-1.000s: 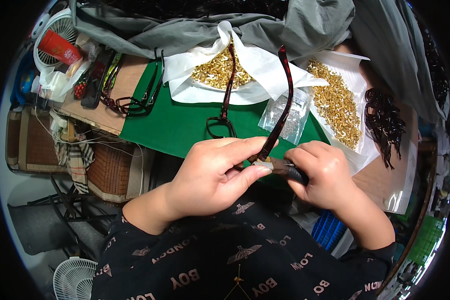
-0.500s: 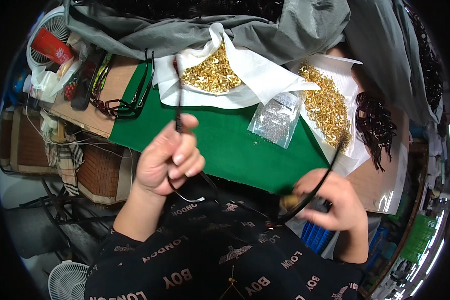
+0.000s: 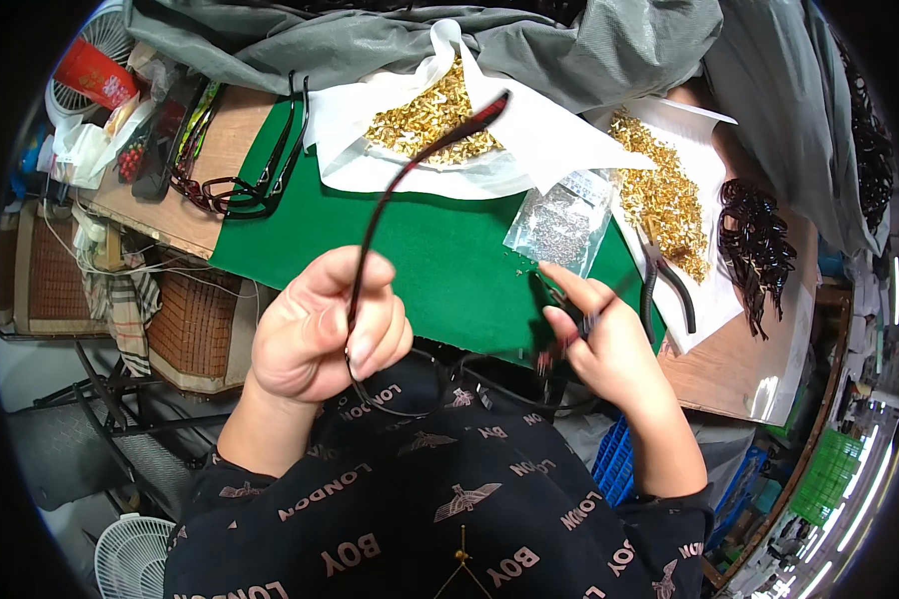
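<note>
I see the fingers of the left hand [image 3: 322, 334] pinched round one temple of the dark glasses [image 3: 413, 163], while the right hand [image 3: 609, 339] grips their blurred far side, exactly where I cannot tell; the rims hang between, before the black shirt [image 3: 400, 484]; beyond, the bench [image 3: 714, 374] carries a green mat [image 3: 420, 260], a clear bag [image 3: 569, 215] and pliers [image 3: 648, 293] against gold pieces [image 3: 659, 190]

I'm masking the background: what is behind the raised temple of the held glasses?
Behind the raised temple, gripped by the left hand, show the green mat, a white sheet and golden pieces. The parts directly behind it are covered.
</note>
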Motion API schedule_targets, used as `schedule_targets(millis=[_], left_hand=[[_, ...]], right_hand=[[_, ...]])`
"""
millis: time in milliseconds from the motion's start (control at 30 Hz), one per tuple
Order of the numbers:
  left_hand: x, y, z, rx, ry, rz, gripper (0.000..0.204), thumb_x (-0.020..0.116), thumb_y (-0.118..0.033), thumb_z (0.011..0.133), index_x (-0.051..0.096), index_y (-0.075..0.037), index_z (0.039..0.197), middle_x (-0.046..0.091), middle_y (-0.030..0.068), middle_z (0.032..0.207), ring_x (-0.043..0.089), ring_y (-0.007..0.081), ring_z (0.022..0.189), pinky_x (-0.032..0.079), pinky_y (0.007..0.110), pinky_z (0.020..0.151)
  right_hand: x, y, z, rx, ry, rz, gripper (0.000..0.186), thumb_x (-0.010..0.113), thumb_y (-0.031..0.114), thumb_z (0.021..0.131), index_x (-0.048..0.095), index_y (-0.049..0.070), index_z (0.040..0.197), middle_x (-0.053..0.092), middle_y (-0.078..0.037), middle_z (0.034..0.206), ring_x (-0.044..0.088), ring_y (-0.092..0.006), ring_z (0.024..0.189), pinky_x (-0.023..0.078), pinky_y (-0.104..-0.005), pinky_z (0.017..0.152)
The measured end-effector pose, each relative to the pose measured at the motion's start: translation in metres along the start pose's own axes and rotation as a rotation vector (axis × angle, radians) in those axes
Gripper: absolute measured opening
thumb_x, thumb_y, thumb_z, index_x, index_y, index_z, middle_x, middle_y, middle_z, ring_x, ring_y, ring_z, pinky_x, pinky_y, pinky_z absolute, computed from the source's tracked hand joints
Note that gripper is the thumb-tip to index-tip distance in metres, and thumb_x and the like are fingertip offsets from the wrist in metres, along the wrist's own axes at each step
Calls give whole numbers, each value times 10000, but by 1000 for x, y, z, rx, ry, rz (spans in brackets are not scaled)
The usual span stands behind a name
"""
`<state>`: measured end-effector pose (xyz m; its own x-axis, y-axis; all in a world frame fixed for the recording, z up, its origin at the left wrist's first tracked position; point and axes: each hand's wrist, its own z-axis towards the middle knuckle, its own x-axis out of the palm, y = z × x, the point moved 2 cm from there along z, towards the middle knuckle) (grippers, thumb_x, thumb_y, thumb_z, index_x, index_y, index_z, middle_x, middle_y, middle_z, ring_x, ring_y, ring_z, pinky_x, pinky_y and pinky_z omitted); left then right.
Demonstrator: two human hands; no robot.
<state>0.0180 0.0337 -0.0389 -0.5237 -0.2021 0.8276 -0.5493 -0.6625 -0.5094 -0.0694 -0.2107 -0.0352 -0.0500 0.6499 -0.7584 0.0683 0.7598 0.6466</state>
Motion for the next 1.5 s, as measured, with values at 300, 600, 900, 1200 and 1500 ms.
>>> schedule_targets(millis=[300,600,900,1200,1500], left_hand=[[-9,2,-7,85,-27,-11,355,606,-277,903,558,-67,1185,559,2,569,380,89,570,279,244,559],[-15,-1,-5,76,-43,-25,466,517,-209,935,414,-2,1339,524,17,638,373,91,562,285,235,534],[-31,4,-11,0,-220,0,389,517,-230,941,472,10,1243,511,35,709,364,102,589,286,224,533],[-39,5,-18,-20,-290,23,255,494,-216,954,509,18,1052,487,83,872,416,106,661,347,224,592],[-36,4,-17,-43,-300,92,235,472,-242,968,479,-7,973,417,35,735,371,117,616,337,243,569]], right_hand=[[5,11,11,-20,186,-325,359,557,142,876,529,122,1233,565,-201,878,607,-365,702,505,-407,600],[4,8,13,-54,186,-454,457,560,67,808,536,112,1262,543,-183,859,598,-338,678,505,-406,600],[5,10,12,-94,172,-486,439,559,70,812,530,113,1247,530,-164,831,605,-314,663,512,-395,587],[3,11,11,-95,192,-459,466,559,40,778,524,96,1239,538,-161,842,608,-312,697,511,-400,614],[3,9,12,-97,200,-490,424,558,51,799,530,92,1220,536,-158,832,600,-310,691,507,-401,613]])
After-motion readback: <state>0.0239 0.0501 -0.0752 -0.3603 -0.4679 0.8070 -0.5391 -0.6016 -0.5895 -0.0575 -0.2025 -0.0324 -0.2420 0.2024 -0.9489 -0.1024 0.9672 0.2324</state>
